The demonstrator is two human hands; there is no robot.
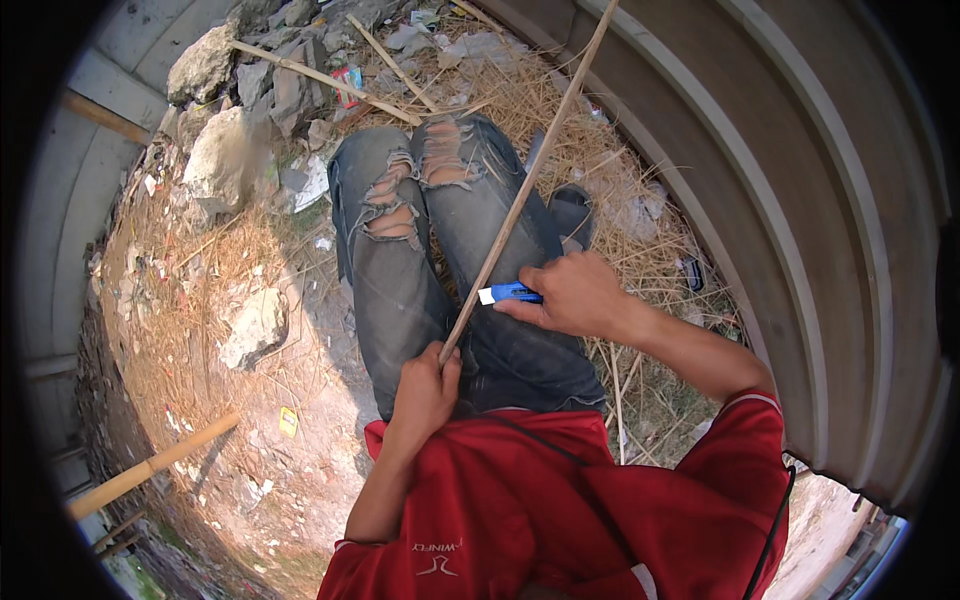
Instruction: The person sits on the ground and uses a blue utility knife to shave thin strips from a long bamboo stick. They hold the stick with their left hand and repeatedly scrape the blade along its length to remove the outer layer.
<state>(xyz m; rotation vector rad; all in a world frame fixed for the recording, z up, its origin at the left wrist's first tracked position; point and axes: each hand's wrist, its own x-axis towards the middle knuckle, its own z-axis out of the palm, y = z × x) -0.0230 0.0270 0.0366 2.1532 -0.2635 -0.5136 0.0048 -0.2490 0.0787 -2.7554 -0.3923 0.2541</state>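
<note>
From where I stand, a ribbed metal wall (760,150) curves up along the person's right, close enough that the right elbow sits near it. Rubble-strewn ground (330,450) spreads to the left. The person, in a red shirt (540,490), sits low with the legs of torn dark jeans (395,290) pressed together, which seems to make a steady lap below the work. Across that lap slants a long, thin stick (518,200), its near end at the waist and its far end out past the knees, so its length has free room ahead; whether it rests on the thigh I cannot tell. A bamboo pole (155,465) and a pale rock (257,328) lie off to the left, well apart from the hands. The left hand (425,390) has its fingers curled tightly around the stick's near end, likely to keep it from turning or sliding. The right hand (580,293) comes in from the side, thumb and forefinger pinching a small blue tool (516,292), whose white end points at the stick. That short grip probably gives close control. The white end is just beside the stick; whether it touches, I cannot make out.
</note>
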